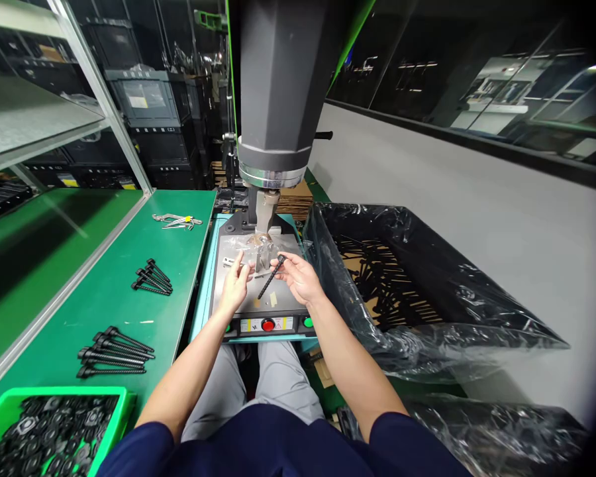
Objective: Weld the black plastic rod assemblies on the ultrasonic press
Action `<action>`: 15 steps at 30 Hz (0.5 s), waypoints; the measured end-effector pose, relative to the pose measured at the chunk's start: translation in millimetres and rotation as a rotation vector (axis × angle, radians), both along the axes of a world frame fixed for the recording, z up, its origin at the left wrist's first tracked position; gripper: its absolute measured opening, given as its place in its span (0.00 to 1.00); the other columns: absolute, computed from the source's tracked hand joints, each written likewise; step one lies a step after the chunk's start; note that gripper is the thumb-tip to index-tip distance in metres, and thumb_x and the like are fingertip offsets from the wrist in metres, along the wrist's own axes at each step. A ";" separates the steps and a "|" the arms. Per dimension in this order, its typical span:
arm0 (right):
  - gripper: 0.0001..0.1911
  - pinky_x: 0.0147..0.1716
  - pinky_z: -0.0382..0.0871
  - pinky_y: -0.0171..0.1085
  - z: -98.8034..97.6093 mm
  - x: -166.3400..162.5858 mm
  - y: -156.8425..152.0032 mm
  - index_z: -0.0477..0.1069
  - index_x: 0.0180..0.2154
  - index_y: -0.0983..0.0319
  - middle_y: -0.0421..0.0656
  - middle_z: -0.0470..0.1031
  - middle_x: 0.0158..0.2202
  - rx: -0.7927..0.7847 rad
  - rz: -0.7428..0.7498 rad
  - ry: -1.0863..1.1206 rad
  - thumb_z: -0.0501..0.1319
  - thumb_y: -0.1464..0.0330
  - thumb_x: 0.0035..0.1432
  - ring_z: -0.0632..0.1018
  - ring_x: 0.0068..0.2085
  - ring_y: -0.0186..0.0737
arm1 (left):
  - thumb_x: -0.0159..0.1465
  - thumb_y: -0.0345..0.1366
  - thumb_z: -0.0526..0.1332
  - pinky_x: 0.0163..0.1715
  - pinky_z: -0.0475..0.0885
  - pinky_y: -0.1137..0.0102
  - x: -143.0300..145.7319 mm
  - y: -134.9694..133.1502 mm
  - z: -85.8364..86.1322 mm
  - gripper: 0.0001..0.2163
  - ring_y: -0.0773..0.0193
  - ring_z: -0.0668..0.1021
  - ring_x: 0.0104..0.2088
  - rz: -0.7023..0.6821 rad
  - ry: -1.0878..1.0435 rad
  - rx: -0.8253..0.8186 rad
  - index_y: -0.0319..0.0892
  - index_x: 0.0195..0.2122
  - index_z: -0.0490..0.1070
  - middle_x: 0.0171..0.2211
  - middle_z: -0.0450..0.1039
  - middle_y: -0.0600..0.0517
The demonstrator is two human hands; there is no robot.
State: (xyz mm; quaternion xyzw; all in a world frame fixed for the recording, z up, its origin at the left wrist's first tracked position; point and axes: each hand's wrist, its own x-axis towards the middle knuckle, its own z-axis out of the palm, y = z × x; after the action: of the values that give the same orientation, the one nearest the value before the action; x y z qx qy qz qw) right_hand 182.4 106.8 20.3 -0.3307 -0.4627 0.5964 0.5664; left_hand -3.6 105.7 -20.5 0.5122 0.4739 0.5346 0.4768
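In the head view my right hand [302, 278] pinches a black threaded rod [271, 278] by its wider head, and the rod slants down to the left over the metal worktable of the press. My left hand [236, 283] is on the other side of the fixture [263, 257], fingers apart, with nothing visible in them. Directly above stands the press head [278, 86], its horn [266, 211] pointing down at the fixture. A red button [268, 324] and a green button [308, 322] sit on the front panel.
On the green bench at left lie two groups of black threaded rods [116, 351] and some pliers [176, 220]. A green bin [124, 411] holds small black parts. To the right, a bin lined with black plastic [430, 265] contains many rods. Shelf posts rise at left.
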 end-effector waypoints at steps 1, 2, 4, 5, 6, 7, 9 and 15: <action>0.26 0.36 0.76 0.40 -0.1 -1.5 -0.1 0.72 0.46 0.59 0.45 0.80 0.40 0.002 0.010 0.004 0.70 0.51 0.50 0.80 0.39 0.41 | 0.66 0.50 0.57 0.48 0.75 0.60 -1.5 -10.5 -2.2 0.29 0.57 0.80 0.48 -0.042 0.002 -0.021 0.45 0.66 0.59 0.52 0.77 0.43; 0.26 0.36 0.76 0.39 -0.8 -3.9 -0.6 0.72 0.46 0.59 0.44 0.80 0.40 0.007 0.019 0.003 0.70 0.51 0.50 0.80 0.39 0.41 | 0.64 0.50 0.60 0.45 0.76 0.61 -2.8 -22.0 -5.0 0.28 0.57 0.81 0.45 -0.095 0.016 -0.046 0.44 0.62 0.64 0.49 0.78 0.44; 0.25 0.35 0.76 0.39 -3.7 -11.9 -2.8 0.73 0.45 0.59 0.44 0.80 0.39 0.013 0.035 -0.017 0.70 0.53 0.51 0.80 0.39 0.41 | 0.60 0.50 0.64 0.40 0.77 0.62 -4.5 -45.7 -11.9 0.23 0.56 0.82 0.40 -0.202 0.038 -0.104 0.42 0.53 0.74 0.44 0.80 0.44; 0.25 0.34 0.76 0.39 -5.6 -17.4 -4.3 0.73 0.46 0.60 0.45 0.80 0.38 0.012 0.043 -0.036 0.70 0.53 0.51 0.80 0.38 0.42 | 0.59 0.49 0.65 0.38 0.77 0.63 -5.2 -56.5 -15.6 0.21 0.57 0.82 0.37 -0.237 0.034 -0.129 0.41 0.48 0.76 0.42 0.80 0.44; 0.26 0.34 0.76 0.39 -7.6 -23.7 -6.0 0.73 0.47 0.60 0.45 0.80 0.39 0.010 0.051 -0.059 0.70 0.53 0.51 0.80 0.38 0.42 | 0.59 0.49 0.65 0.36 0.77 0.63 -6.3 -65.5 -19.1 0.20 0.58 0.82 0.34 -0.245 0.014 -0.146 0.41 0.45 0.76 0.40 0.80 0.44; 0.28 0.34 0.76 0.39 -9.8 -30.4 -7.8 0.73 0.49 0.60 0.46 0.80 0.41 0.005 0.060 -0.083 0.70 0.52 0.50 0.80 0.39 0.43 | 0.59 0.49 0.65 0.35 0.77 0.64 -8.5 -72.5 -22.4 0.19 0.60 0.82 0.32 -0.224 -0.019 -0.158 0.40 0.43 0.76 0.38 0.80 0.45; 0.33 0.35 0.77 0.41 -14.0 -43.2 -11.9 0.70 0.54 0.60 0.49 0.79 0.46 -0.003 0.083 -0.127 0.70 0.51 0.50 0.80 0.41 0.44 | 0.57 0.48 0.67 0.34 0.77 0.65 -18.5 -79.4 -27.9 0.18 0.62 0.81 0.30 -0.099 -0.099 -0.171 0.39 0.40 0.74 0.36 0.80 0.45; 0.36 0.37 0.77 0.43 -29.9 -55.8 -27.9 0.65 0.58 0.60 0.50 0.79 0.44 -0.034 0.220 -0.258 0.69 0.52 0.53 0.81 0.40 0.45 | 0.56 0.38 0.66 0.26 0.74 0.72 -100.6 -69.7 -35.6 0.12 0.68 0.79 0.26 0.589 -0.192 -0.236 0.37 0.38 0.70 0.36 0.80 0.44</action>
State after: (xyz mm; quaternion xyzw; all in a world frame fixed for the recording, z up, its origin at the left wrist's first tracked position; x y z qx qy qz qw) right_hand 126.5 78.9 -9.6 -0.3614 -0.5551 0.6149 0.4279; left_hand -104.2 36.0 -56.1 0.2418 0.6130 0.6367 0.4003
